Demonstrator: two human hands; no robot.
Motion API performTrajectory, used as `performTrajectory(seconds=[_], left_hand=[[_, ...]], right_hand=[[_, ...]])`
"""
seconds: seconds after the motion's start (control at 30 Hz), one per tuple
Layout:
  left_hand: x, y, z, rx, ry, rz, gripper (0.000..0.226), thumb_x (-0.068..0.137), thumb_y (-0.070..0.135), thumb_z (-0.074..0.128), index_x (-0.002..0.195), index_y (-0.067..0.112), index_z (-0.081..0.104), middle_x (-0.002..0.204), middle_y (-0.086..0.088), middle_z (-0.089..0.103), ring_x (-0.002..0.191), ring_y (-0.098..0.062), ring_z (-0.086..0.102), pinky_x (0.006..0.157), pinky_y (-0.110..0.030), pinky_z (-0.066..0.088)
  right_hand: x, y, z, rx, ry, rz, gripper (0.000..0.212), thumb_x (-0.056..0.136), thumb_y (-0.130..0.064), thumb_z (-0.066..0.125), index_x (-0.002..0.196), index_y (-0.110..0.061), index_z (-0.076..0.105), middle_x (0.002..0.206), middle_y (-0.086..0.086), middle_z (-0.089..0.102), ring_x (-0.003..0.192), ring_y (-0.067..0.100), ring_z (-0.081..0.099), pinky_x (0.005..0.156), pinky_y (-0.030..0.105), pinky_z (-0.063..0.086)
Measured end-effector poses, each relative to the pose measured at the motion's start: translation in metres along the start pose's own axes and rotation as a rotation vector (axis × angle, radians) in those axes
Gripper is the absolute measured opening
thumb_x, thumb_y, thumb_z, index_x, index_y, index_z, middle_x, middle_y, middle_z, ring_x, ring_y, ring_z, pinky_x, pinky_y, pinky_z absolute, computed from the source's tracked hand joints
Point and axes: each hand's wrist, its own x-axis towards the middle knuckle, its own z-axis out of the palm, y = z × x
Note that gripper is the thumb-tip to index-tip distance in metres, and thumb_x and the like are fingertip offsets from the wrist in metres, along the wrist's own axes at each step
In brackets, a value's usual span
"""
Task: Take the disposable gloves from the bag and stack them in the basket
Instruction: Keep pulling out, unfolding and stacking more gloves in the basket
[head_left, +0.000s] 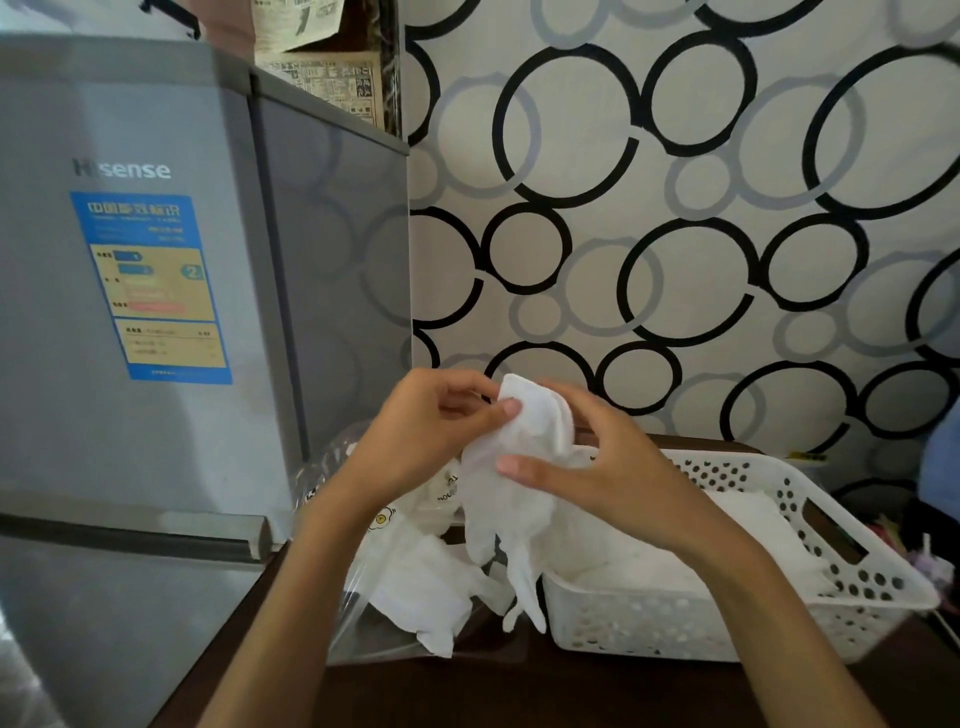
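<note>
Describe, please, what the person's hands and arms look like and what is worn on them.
Both arms are bare to the bottom edge of the picture; no sleeves show. The left hand and right hand wear no gloves, rings, watch or bracelet. The nails on the fingers are short and unpainted.

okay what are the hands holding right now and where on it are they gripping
Both hands hold one disposable glove above the table. The left hand pinches its upper cuff end; the right hand has its grip just below, with the glove's fingers hanging down.

fridge label text blurred, bag partly behind left forearm, basket interior partly hidden
</note>
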Motion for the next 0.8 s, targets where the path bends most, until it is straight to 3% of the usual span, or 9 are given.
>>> performTrajectory(seconds=[0.13,0.2,0.27,0.33,0.4,0.5,0.6,0.7,0.8], left_hand=[[0.0,0.0,0.004,-0.037,-0.023,-0.018,0.023,0.084,0.03,0.069,0.1,0.014,0.071,0.09,-0.001,0.074,0.083,-0.012,0.071,0.073,-0.02,0.056],[-0.001,-0.002,0.005,-0.032,-0.151,-0.096,0.036,0.078,0.039,0.07,0.108,0.02,0.064,0.097,0.007,0.073,0.087,-0.004,0.069,0.073,-0.016,0.053],[-0.003,-0.005,0.008,0.022,-0.266,-0.139,0.033,0.079,0.038,0.07,0.108,0.024,0.063,0.097,0.01,0.072,0.087,-0.004,0.069,0.071,-0.02,0.055],[-0.003,-0.007,0.009,0.061,-0.219,-0.137,0.017,0.087,0.031,0.066,0.101,0.022,0.068,0.093,0.004,0.073,0.082,-0.01,0.07,0.071,-0.03,0.058],[-0.002,-0.006,0.007,0.029,-0.153,-0.14,0.018,0.09,0.028,0.063,0.098,0.013,0.069,0.091,-0.003,0.073,0.08,-0.018,0.07,0.077,-0.037,0.056],[-0.001,0.002,0.005,-0.027,-0.178,-0.128,0.012,0.089,0.025,0.065,0.092,0.014,0.07,0.086,-0.003,0.075,0.08,-0.021,0.071,0.075,-0.031,0.056],[-0.001,0.005,0.009,-0.032,-0.221,-0.116,0.004,0.086,0.022,0.069,0.086,0.018,0.071,0.081,0.001,0.075,0.072,-0.011,0.07,0.065,-0.021,0.053],[-0.003,0.005,0.014,-0.006,-0.262,-0.127,0.008,0.082,0.029,0.073,0.087,0.023,0.071,0.079,0.003,0.074,0.069,-0.01,0.07,0.06,-0.022,0.053],[-0.005,0.006,0.013,-0.016,-0.327,-0.134,0.029,0.078,0.04,0.07,0.1,0.022,0.071,0.086,0.004,0.075,0.075,-0.012,0.072,0.061,-0.023,0.056]], right_hand=[[0.002,0.004,-0.001,-0.015,0.276,-0.044,0.014,0.082,-0.032,0.071,0.088,-0.019,0.071,0.07,0.002,0.067,0.059,0.006,0.058,0.055,0.022,0.045],[0.002,0.005,-0.006,0.127,0.338,0.008,0.012,0.085,-0.029,0.068,0.084,-0.017,0.071,0.072,0.002,0.07,0.063,0.01,0.063,0.057,0.022,0.049],[0.001,0.004,-0.012,0.274,0.289,0.061,0.009,0.086,-0.025,0.066,0.089,-0.018,0.071,0.081,0.001,0.073,0.075,0.011,0.069,0.066,0.024,0.054],[0.0,0.005,-0.019,0.344,0.235,0.092,0.013,0.087,-0.021,0.065,0.097,-0.016,0.071,0.089,0.002,0.073,0.084,0.015,0.069,0.073,0.03,0.056],[-0.001,0.007,-0.03,0.403,0.233,0.126,0.017,0.086,-0.017,0.065,0.102,-0.015,0.07,0.089,0.001,0.071,0.086,0.014,0.068,0.068,0.025,0.054],[-0.007,0.009,-0.051,0.449,0.114,0.187,0.037,0.07,-0.016,0.072,0.107,-0.02,0.069,0.093,-0.003,0.072,0.083,0.01,0.069,0.063,0.018,0.053],[-0.011,0.01,-0.056,0.35,-0.082,0.239,0.049,0.061,-0.024,0.075,0.11,-0.02,0.07,0.103,0.0,0.073,0.094,0.015,0.069,0.078,0.027,0.056],[-0.009,0.012,-0.05,0.306,0.036,0.271,0.045,0.064,-0.039,0.071,0.098,-0.01,0.073,0.095,0.009,0.074,0.082,0.018,0.068,0.072,0.029,0.051],[-0.006,0.012,-0.051,0.365,0.232,0.303,0.029,0.077,-0.041,0.068,0.083,-0.012,0.071,0.08,0.005,0.071,0.074,0.017,0.063,0.066,0.028,0.046]])
